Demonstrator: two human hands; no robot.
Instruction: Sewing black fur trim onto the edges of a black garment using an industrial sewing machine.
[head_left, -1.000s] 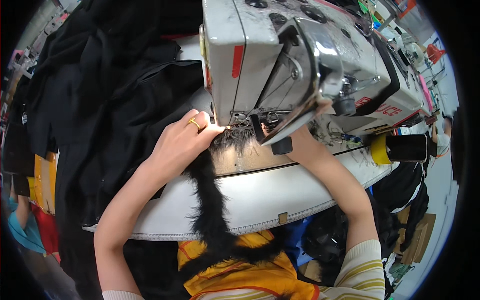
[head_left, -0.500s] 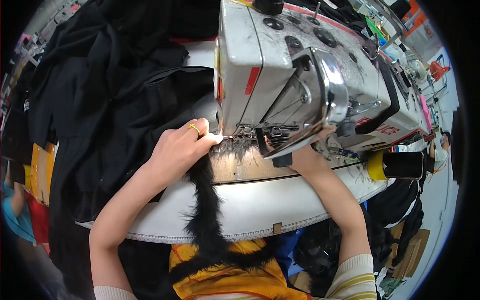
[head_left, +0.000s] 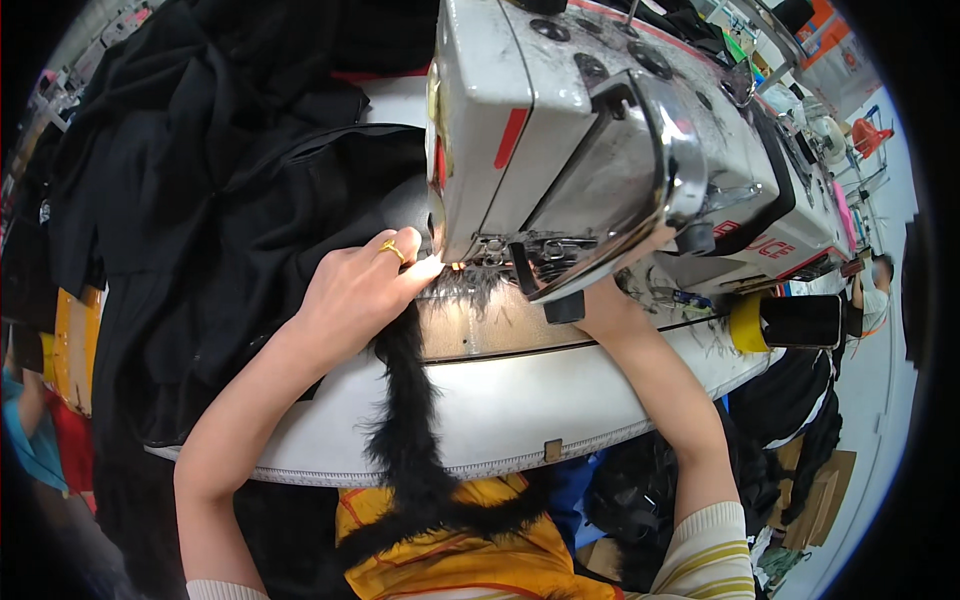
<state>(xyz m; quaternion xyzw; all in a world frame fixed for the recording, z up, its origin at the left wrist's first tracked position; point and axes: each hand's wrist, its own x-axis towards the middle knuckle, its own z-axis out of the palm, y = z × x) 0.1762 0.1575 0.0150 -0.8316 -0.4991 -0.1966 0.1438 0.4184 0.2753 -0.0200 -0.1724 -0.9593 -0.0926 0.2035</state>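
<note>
My left hand (head_left: 352,292), with a ring on one finger, is closed in a pinch at the left of the sewing machine's (head_left: 483,125) needle area. From under its fingers a fluffy black fur trim (head_left: 408,400) hangs over the table edge down to my lap. A black garment (head_left: 215,215) spreads left of and behind this hand. My right hand (head_left: 606,308) rests on the right side of the machine bed, its fingers hidden behind the shiny metal guard (head_left: 672,165). Loose fur shows on the metal plate (head_left: 470,330) between my hands.
The white table (head_left: 500,405) has a measuring tape along its front edge. At right, a phone (head_left: 803,323) stands against a yellow roll (head_left: 746,323). Black cloth and cardboard (head_left: 828,495) lie below it. Another person (head_left: 877,295) is far right. Orange-yellow cloth (head_left: 480,560) covers my lap.
The view has shifted slightly, so the machine appears a little higher. Both hands keep nearly the same places, the left still pinching beside the needle area.
</note>
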